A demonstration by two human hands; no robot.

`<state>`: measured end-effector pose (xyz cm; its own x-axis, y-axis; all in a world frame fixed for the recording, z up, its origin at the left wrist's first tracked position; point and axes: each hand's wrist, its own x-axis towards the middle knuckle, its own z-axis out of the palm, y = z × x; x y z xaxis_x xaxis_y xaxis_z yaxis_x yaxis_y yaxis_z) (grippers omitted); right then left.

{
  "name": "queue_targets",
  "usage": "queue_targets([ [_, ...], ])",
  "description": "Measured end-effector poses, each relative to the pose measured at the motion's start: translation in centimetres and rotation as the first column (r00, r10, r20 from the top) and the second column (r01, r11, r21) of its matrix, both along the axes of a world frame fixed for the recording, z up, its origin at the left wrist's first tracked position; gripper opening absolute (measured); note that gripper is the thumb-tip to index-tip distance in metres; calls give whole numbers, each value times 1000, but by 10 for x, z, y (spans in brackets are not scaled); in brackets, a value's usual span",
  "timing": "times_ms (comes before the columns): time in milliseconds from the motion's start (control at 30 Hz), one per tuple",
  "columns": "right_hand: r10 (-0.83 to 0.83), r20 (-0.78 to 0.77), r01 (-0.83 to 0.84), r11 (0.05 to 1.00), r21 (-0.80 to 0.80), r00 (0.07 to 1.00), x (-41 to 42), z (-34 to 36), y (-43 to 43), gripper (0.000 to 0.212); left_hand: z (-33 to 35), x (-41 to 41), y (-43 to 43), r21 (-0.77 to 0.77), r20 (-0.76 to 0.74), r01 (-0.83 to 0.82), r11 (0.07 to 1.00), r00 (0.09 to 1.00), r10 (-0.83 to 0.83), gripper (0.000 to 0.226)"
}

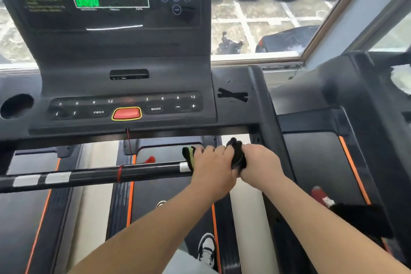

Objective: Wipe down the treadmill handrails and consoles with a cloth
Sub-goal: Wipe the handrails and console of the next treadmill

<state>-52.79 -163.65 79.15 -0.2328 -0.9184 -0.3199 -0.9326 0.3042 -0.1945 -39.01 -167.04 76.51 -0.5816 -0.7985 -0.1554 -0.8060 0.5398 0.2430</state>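
A black horizontal handrail bar [93, 174] with white and red tape bands runs across the treadmill below the console [124, 106]. Both my hands are at the bar's right end. My left hand [212, 167] curls over the bar and a cloth with a yellow-green edge [188, 156]. My right hand [259, 162] grips a bunched black part of the cloth [236, 154] just right of the left hand. The two hands touch. The bar's right end is hidden under them.
The console has a red stop button [126, 113], a key panel and a lit display screen [111, 2] above. A cup holder [16, 106] sits at left. A second treadmill [355, 100] stands to the right. My shoe [206, 248] rests on the belt below.
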Motion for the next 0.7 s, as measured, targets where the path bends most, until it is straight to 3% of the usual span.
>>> queue_targets([
  [133,47,-3,-46,998,53,999,2,6,-5,27,-6,80,-7,-120,-107,139,983,983,-152,52],
  [267,41,23,-42,998,51,999,2,7,-4,34,-1,146,-19,-90,14,19,996,1000,-18,40],
  [367,35,18,-36,997,63,999,4,9,-4,32,11,98,-24,-14,143,-194,981,971,194,32],
  [433,31,12,-31,998,51,999,5,10,-1,28,14,50,-18,31,190,-190,981,965,181,34],
  [533,10,12,-10,1000,7,1000,6,13,6,19,4,19,6,15,43,-56,998,998,55,43],
  [633,-20,113,24,999,-31,993,5,7,19,18,-3,48,13,-76,-82,52,996,995,-58,52],
  [700,-28,122,54,975,-215,992,-5,10,31,21,-9,78,11,-104,-118,99,990,987,-111,54],
])
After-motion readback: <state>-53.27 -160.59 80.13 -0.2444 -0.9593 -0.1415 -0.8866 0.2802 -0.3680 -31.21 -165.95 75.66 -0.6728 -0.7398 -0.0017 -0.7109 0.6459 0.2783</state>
